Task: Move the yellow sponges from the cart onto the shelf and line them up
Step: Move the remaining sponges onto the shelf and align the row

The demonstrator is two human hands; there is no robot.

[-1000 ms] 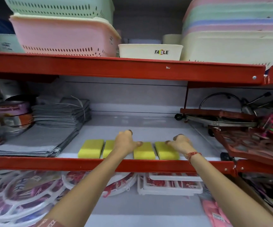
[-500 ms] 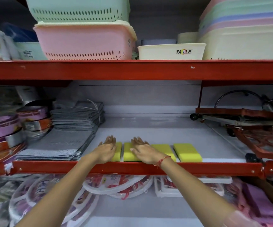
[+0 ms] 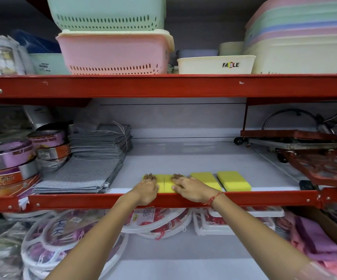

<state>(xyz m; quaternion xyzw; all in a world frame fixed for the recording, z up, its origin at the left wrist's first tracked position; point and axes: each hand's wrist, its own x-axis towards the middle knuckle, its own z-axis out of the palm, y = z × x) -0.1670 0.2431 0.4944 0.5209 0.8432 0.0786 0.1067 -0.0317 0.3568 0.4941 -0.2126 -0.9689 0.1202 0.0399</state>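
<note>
Several yellow sponges lie in a row along the front of the white middle shelf (image 3: 183,158). My left hand (image 3: 146,188) rests flat on the leftmost sponge (image 3: 159,180), fingers together and pointing back. My right hand (image 3: 188,187) lies flat on the second sponge (image 3: 168,187), which touches the first. The third sponge (image 3: 206,178) and the fourth sponge (image 3: 234,180) sit uncovered to the right, slightly angled, with a narrow gap between them. Neither hand grips anything. The cart is out of view.
A red front rail (image 3: 264,199) edges the shelf. Grey folded cloths (image 3: 78,176) and tape rolls (image 3: 12,158) fill the left side; a red wheeled rack (image 3: 315,158) fills the right. Plastic baskets (image 3: 113,51) stand on the shelf above, round packaged hangers (image 3: 62,239) below.
Both hands slid left from the right-hand sponges onto the two leftmost ones, then pressed those together. The view shifted left as well.
</note>
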